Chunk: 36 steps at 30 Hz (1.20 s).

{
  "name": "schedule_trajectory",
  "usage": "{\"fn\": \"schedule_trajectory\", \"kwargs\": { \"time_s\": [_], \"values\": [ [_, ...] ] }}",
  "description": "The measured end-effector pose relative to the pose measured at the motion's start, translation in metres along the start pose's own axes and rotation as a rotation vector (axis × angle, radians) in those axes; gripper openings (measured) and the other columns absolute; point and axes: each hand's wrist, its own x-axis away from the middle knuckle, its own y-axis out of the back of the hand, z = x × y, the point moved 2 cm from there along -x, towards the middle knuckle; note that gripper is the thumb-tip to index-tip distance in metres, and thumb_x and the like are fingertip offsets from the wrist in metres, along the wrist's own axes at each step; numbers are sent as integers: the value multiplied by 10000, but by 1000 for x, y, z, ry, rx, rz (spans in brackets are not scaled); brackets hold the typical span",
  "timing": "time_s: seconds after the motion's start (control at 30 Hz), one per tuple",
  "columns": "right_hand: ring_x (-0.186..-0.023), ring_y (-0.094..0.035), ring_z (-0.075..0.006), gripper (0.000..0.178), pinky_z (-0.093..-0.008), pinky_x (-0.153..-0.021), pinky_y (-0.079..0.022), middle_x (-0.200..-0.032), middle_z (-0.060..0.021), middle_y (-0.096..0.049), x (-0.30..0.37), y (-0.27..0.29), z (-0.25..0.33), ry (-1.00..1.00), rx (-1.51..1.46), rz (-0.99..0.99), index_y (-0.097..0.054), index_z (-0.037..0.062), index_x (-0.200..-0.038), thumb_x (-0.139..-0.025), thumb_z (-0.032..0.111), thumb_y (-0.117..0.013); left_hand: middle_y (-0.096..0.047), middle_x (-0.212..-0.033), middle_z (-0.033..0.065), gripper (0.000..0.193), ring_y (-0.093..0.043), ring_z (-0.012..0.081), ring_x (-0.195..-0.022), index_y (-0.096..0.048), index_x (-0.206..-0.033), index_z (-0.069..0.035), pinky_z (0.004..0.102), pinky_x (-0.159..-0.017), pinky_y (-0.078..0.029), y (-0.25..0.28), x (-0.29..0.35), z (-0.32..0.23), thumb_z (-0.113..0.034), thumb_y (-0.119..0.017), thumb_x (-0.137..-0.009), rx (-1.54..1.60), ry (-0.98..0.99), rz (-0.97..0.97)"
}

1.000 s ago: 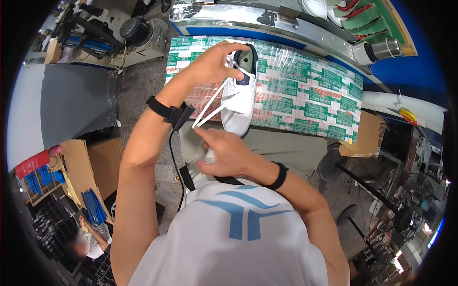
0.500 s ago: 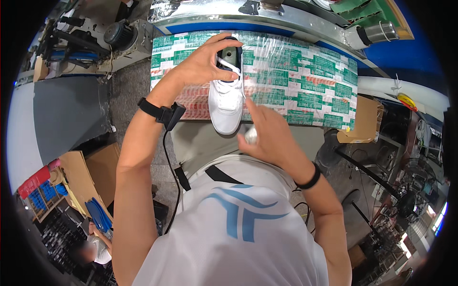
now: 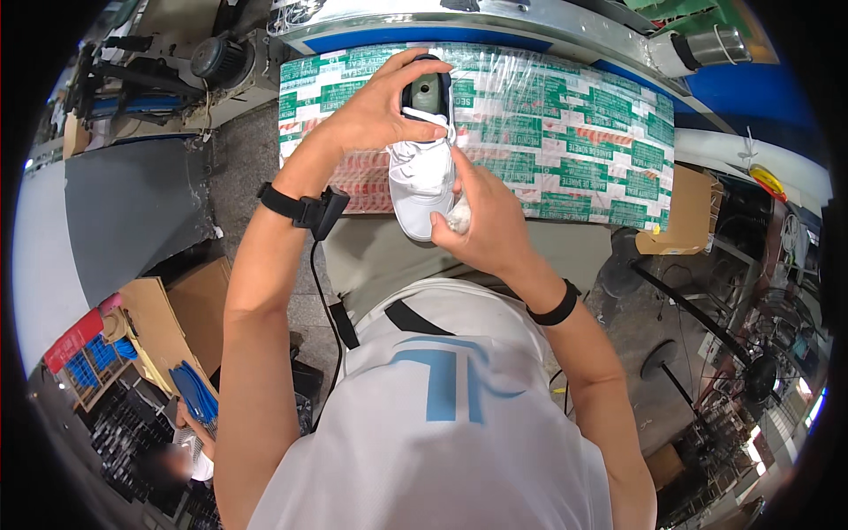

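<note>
A white lace-up sneaker (image 3: 413,205) with a dark lining and a greenish insole lies toe toward me, its toe reaching the table's near edge. From the left, my left hand (image 3: 375,110) grips it around the collar, index finger at the heel and thumb across the top of the laces. At the shoe's right side my right hand (image 3: 490,221) holds a small white wad (image 3: 459,215), perhaps cloth, between bent fingers and thumb. My right index fingertip touches the side near the laces, and the thumb is close to the toe. The sneaker's left side is mostly hidden.
The tabletop (image 3: 574,150) is wrapped in green and white printed tape under clear film. A metal machine frame (image 3: 415,22) runs behind it. A cardboard box (image 3: 689,212) stands right, a grey panel (image 3: 132,212) left. Another person (image 3: 196,450) is far off at lower left.
My right hand has moved in against the shoe's right side with the white wad. The left hand keeps its hold, its thumb slightly further over the laces.
</note>
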Motion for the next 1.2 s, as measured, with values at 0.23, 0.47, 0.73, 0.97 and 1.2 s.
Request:
{"fn": "schedule_trajectory", "kwargs": {
  "time_s": [0.23,0.47,0.73,0.97,1.2],
  "values": [
    [-963,-702,-366,963,-469,-861,-575,-1052,-157,-687,57,15,23,-62,27,121,-490,-26,-1657,-823,266,-872,-339,-1821,191,876,-373,404,-1665,-677,-1577,-266,529,-1303,-434,12,5,2,-285,-1046,-783,22,-31,-48],
    [-980,-724,-391,943,-510,-885,-583,-1059,-200,-720,54,36,15,-102,-53,113,-485,-59,-1648,-851,281,-855,-372,-1785,132,894,-356,386,-1676,-633,-1601,-288,555,-1303,-425,0,-2,-2,-369,-1031,-804,-106,-54,-44],
    [-936,-720,-374,926,-473,-834,-584,-1019,-196,-718,-4,8,4,114,-55,20,-528,-94,-1582,-815,294,-872,-332,-1837,141,937,-326,385,-1696,-607,-1630,-318,585,-1298,-430,-2,2,-8,-332,-1028,-794,11,41,-18],
    [-896,-660,-365,1025,-493,-796,-550,-1027,-184,-655,40,15,34,115,262,143,-453,-109,-1632,-810,318,-891,-341,-1806,194,852,-441,409,-1622,-684,-1560,-243,516,-1229,-543,6,4,2,-269,-1042,-786,-38,-52,-70],
    [-881,-644,-349,1034,-487,-787,-542,-1018,-175,-641,21,0,25,242,177,-12,-472,-115,-1607,-780,324,-910,-367,-1777,166,894,-369,409,-1661,-638,-1595,-272,571,-1309,-419,0,2,4,-378,-1038,-803,-11,-65,-42]
  ]
}}
